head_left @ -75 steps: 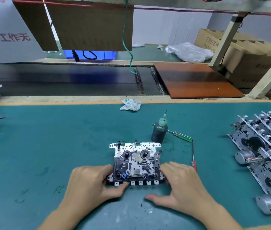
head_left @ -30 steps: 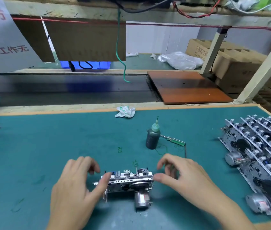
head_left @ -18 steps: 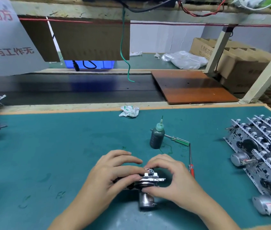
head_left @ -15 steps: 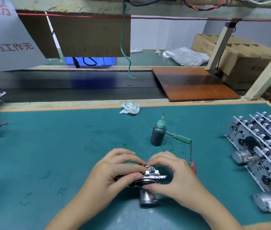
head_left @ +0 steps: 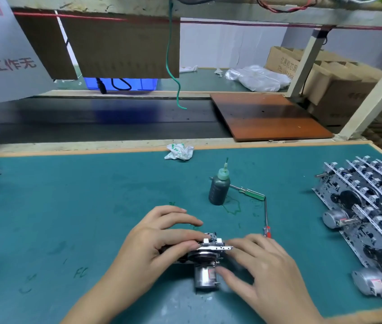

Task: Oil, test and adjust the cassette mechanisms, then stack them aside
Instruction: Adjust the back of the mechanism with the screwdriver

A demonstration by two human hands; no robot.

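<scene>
left hand (head_left: 159, 242) grips small metal cassette mechanism (head_left: 205, 250) from above, fingers curled | right hand (head_left: 262, 265) pinches its right edge, thumb at silver motor (head_left: 205, 278) | mechanism on edge on teal mat (head_left: 68, 206)

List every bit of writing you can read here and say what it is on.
"与工作无": dark characters on the white banner, upper left; the line runs off the edge.
"前方": red characters cut off at the banner's top.
Cardboard box: printed characters too blurred to read.
Motor label: too small to read.
Scribbles on the green mat: unclear.
</scene>
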